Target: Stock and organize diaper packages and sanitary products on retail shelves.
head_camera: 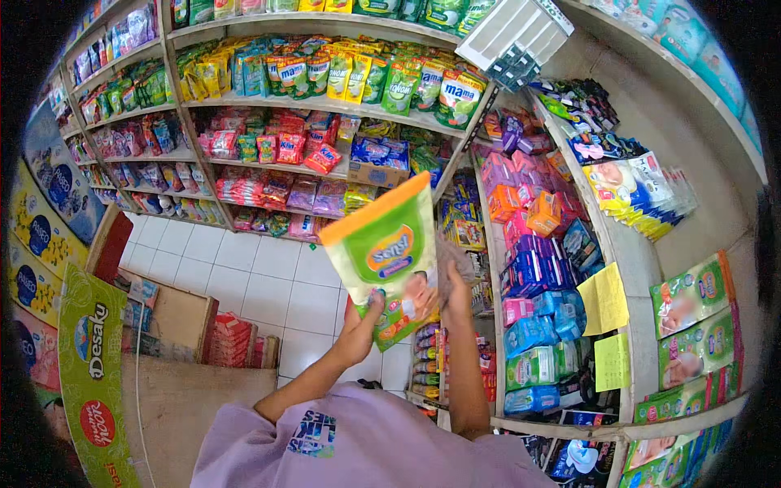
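Note:
A green and cream Sensi diaper pack (390, 262) with an orange top edge is held up in front of my chest, tilted to one side. My left hand (360, 329) grips its lower left edge, thumb on the printed front. At the pack's right side, my right hand (456, 296) holds a crumpled grey-brown cloth (460, 262). Part of that cloth and some of the right fingers are hidden behind the pack.
Wall shelves ahead carry detergent and dish-soap pouches (293, 76). On the right, a shelf unit (497, 341) holds sanitary-pad packs (537, 262) and more diaper packs (695, 305). Left stands a counter (201, 415) with a green banner (91, 366). White floor tiles (262, 268) lie between.

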Available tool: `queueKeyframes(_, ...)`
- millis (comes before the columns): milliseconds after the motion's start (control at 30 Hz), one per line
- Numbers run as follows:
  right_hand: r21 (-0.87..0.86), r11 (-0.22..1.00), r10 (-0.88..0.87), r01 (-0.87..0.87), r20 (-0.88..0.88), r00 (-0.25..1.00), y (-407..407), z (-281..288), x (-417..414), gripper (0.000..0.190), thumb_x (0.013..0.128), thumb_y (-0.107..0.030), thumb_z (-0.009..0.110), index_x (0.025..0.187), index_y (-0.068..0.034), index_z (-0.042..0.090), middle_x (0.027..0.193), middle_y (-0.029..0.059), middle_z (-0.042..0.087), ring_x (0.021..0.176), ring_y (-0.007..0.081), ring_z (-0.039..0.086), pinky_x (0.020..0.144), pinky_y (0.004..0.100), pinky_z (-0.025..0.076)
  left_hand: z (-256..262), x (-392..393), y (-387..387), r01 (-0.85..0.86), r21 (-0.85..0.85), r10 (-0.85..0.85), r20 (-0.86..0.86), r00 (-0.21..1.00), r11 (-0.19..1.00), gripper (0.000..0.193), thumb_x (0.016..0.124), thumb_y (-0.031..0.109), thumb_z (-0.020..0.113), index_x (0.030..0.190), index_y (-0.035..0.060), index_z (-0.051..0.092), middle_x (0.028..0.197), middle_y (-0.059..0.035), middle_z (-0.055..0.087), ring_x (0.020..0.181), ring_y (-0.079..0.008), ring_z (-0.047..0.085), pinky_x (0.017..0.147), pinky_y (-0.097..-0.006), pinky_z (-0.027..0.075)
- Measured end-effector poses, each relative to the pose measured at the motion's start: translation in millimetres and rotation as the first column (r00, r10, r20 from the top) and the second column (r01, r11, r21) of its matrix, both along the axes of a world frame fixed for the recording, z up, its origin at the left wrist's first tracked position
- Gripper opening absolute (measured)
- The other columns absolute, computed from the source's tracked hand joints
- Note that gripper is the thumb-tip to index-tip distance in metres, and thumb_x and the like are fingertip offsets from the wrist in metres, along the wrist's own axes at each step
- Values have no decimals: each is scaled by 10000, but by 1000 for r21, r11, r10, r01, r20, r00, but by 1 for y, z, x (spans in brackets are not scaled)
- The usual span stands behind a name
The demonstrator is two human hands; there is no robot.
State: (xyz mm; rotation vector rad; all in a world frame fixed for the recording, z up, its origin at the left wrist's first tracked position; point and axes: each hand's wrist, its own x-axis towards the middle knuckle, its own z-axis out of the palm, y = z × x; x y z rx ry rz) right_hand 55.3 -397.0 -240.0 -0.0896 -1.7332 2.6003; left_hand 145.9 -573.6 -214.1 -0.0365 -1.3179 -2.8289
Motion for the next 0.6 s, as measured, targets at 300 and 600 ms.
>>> queueKeyframes(300, -318, 832, 526, -455, 190, 829, 7, 5, 62, 343, 898, -184, 443, 1193, -9, 448, 1150, 98, 535, 1053, 200, 530, 895, 352, 436, -2, -29, -16, -209, -410, 149, -173, 974, 888, 600, 699, 68, 697, 1199, 6, 372, 1047, -108, 522, 986, -155, 508, 824, -296, 438)
queueKeyframes(600, 707, 646, 295, 288, -579, 760, -71, 5, 89, 469, 854, -219, 428, 1277, -19, 398, 1381, 164, 296, 1324, 314, 158, 1061, 456, 33, -32, -8, 7, 40, 253, -76, 134, 988, 967, 635, 851, 518, 372, 1276, 46, 372, 1239, -138, 455, 1099, -258, 470, 965, -371, 348)
